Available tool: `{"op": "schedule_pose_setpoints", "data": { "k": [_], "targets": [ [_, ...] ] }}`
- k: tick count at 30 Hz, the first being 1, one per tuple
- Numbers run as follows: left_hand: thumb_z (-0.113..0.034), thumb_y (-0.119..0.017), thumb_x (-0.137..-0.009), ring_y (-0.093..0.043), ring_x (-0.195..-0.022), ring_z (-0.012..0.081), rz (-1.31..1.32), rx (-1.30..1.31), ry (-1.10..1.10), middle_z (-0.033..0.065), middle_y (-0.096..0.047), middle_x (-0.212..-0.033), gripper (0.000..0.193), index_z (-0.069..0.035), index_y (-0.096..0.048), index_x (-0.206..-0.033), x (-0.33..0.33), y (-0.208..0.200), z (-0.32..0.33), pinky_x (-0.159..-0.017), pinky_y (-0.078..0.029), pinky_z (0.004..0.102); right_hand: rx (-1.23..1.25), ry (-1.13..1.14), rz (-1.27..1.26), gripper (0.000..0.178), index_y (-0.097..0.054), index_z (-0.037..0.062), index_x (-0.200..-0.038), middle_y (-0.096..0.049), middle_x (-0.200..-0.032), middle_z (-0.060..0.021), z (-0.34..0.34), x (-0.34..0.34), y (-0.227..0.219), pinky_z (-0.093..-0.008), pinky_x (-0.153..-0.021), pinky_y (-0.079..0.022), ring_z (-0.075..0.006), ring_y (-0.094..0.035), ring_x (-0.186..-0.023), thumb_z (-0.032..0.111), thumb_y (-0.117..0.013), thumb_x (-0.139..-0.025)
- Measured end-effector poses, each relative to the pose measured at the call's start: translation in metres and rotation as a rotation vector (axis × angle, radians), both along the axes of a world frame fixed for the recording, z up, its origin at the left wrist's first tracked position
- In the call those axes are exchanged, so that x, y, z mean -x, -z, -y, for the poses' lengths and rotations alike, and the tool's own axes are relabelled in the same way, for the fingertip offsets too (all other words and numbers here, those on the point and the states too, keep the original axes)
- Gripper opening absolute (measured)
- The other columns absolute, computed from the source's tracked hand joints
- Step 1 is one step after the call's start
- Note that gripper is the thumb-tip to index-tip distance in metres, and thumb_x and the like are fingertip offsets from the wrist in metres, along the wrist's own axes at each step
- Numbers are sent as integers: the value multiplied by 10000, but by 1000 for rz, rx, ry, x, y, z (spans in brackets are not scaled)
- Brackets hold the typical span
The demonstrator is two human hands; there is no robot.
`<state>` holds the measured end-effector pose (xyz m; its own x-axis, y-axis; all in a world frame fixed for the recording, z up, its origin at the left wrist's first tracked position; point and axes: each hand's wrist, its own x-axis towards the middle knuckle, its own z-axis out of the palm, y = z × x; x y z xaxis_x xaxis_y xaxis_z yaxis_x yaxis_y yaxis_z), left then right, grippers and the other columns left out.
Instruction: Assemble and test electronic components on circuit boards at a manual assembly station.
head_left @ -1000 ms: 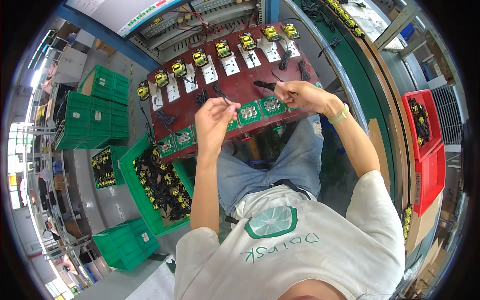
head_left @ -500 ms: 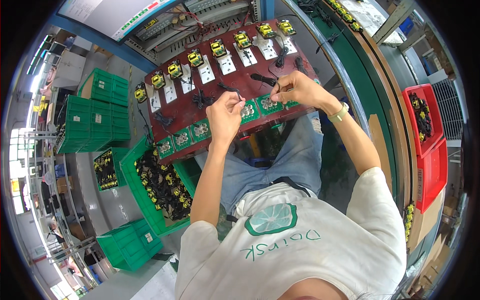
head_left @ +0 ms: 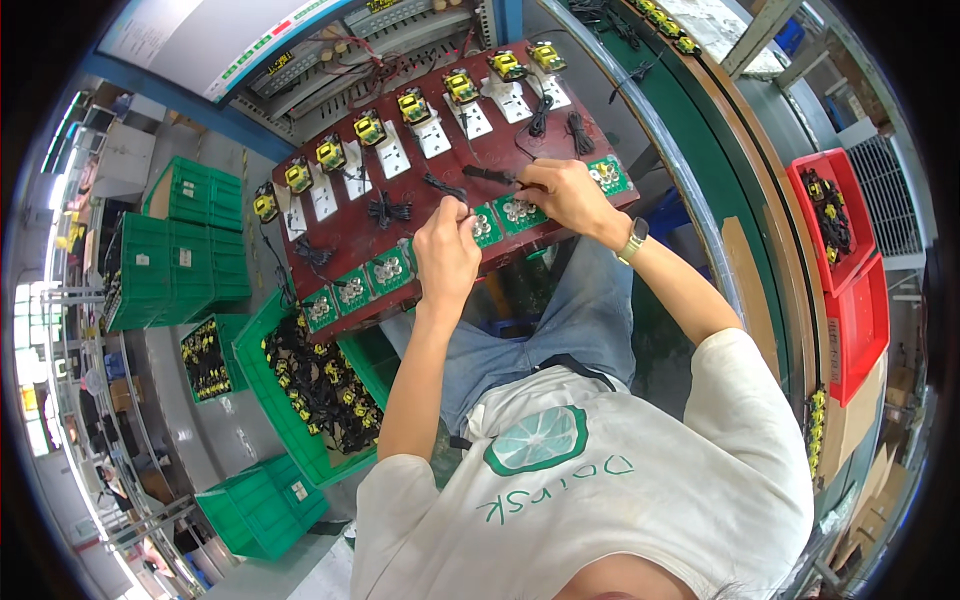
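Observation:
My left hand (head_left: 447, 250) is closed in a pinch at the end of a bundled black cable (head_left: 444, 187), just over a green circuit board (head_left: 487, 228) with round silver parts. Further right, my right hand (head_left: 568, 197) pinches the end of another black cable (head_left: 488, 173), its fingertips above a second green board (head_left: 517, 214). Fingers hide both gripped cable ends. Several such boards line the near edge of the dark red fixture table (head_left: 350, 225). Along its far side, yellow-and-black transformer assemblies (head_left: 413, 105) sit at the heads of white plates (head_left: 432, 138).
Left of my legs stands a green crate (head_left: 262, 385) full of yellow-and-black parts with cables. Stacked green crates (head_left: 185, 255) are farther left. A metal rail (head_left: 665, 125) runs along the right of the table; beyond it are red bins (head_left: 860, 335). A screen (head_left: 215, 45) hangs at the far left.
The view has shifted slightly. My right hand has moved left and nearer, down over its board, with the cable. My left hand has lowered slightly toward the board beside it.

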<state>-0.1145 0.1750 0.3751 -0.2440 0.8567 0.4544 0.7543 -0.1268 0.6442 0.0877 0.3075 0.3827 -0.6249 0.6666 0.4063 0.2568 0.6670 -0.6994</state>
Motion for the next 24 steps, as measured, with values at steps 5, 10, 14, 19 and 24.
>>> {"op": "schedule_pose_setpoints", "data": {
  "k": [5, 10, 14, 19, 24],
  "targets": [
    [82, -732, -855, -696, -724, 379, 31, 23, -10, 141, -759, -912, 219, -8, -613, -1016, 2, 1, 1, -700, -540, 458, 62, -4, -17, 147, -741, -10, -908, -753, -826, -23, -4, -2, 1, -292, -662, -512, -141, -602, -669, 37, -870, -858],
    [79, -733, -856, -691, -716, 378, 52, 40, -12, 141, -758, -910, 213, -5, -613, -1009, -1, -5, -1, -702, -540, 460, 252, 3, -26, 140, -745, -8, -902, -741, -806, -29, -11, 0, -9, -297, -647, -505, -157, -584, -640, 49, -866, -862],
    [81, -736, -853, -687, -710, 375, 53, 34, -12, 142, -757, -909, 215, -4, -613, -1008, -1, -3, -1, -699, -541, 460, 194, -13, -41, 135, -758, -6, -917, -710, -746, -34, -9, 2, 1, -318, -604, -478, -171, -563, -595, 66, -856, -859],
    [89, -737, -850, -684, -706, 368, 73, 13, -21, 141, -756, -907, 217, -3, -615, -1004, 0, 0, 0, -692, -538, 457, 94, -2, -74, 133, -759, -4, -915, -702, -733, -39, -7, 4, -7, -321, -595, -473, -176, -557, -588, 66, -858, -860],
    [96, -737, -849, -683, -702, 364, 85, 2, -13, 141, -755, -903, 217, -1, -616, -1000, 0, -1, 0, -685, -537, 454, 117, -15, 85, 170, -706, -12, -855, -740, -796, -32, -6, -1, -15, -297, -623, -489, -154, -562, -616, 49, -864, -870]
  ]
}}
